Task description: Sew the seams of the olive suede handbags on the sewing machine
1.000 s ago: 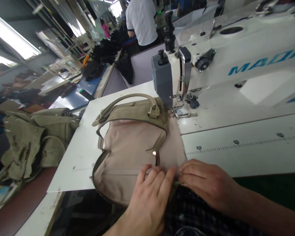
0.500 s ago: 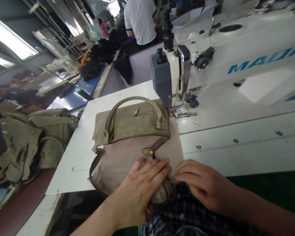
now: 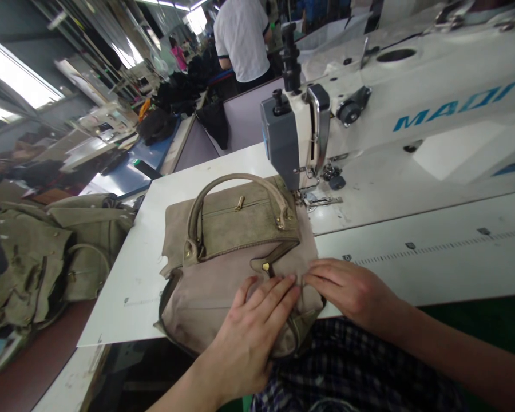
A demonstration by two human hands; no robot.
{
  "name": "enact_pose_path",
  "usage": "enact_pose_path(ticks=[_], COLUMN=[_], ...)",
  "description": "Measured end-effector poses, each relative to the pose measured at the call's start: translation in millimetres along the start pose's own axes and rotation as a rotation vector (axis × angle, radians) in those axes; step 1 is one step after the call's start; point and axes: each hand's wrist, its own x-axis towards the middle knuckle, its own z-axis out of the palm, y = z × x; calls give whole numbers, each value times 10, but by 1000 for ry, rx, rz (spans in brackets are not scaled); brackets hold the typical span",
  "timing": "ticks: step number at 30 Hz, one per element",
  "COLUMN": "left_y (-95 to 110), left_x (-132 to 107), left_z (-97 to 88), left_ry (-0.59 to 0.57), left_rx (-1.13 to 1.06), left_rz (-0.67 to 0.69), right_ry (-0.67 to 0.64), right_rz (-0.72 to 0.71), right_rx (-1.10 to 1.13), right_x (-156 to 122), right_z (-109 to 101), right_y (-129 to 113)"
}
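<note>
An olive-green handbag (image 3: 206,280) with a looped handle, zips and a beige-pink lining lies on the white sewing table. Its far right edge reaches under the needle area of a white sewing machine (image 3: 309,149). My left hand (image 3: 253,320) lies on the lining with its fingers stretched out flat, just below a small gold-coloured metal piece. At the lining's right edge, my right hand (image 3: 347,289) has its fingers pressed together on the fabric. The thumb of that hand is hidden.
A heap of similar olive bags (image 3: 55,252) sits left of the white table (image 3: 133,257). A ruler scale (image 3: 412,252) runs along the table at right. Beyond a partition stands a person in a white shirt (image 3: 242,40), among other machines and dark fabric.
My right hand has moved up and slightly left along the lining's right edge, and the fabric there is now bunched. My left hand stays nearly where it was on the bag.
</note>
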Motion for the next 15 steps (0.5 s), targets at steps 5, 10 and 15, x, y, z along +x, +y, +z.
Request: enact_pose_path(ticks=[5,10,15], left_y=[17,10,-8], left_x=[20,50,110], left_z=[42,9,-14], left_ry=[59,20,0], left_rx=[-5,-10,38], left_rz=[-9,-14,23], right_ry=[12,-30,-87], right_rz=[44,50,69], right_rx=[114,124,83], right_x=[34,1,-118], right_z=[20,-8,-71], right_y=[-1,27,-120])
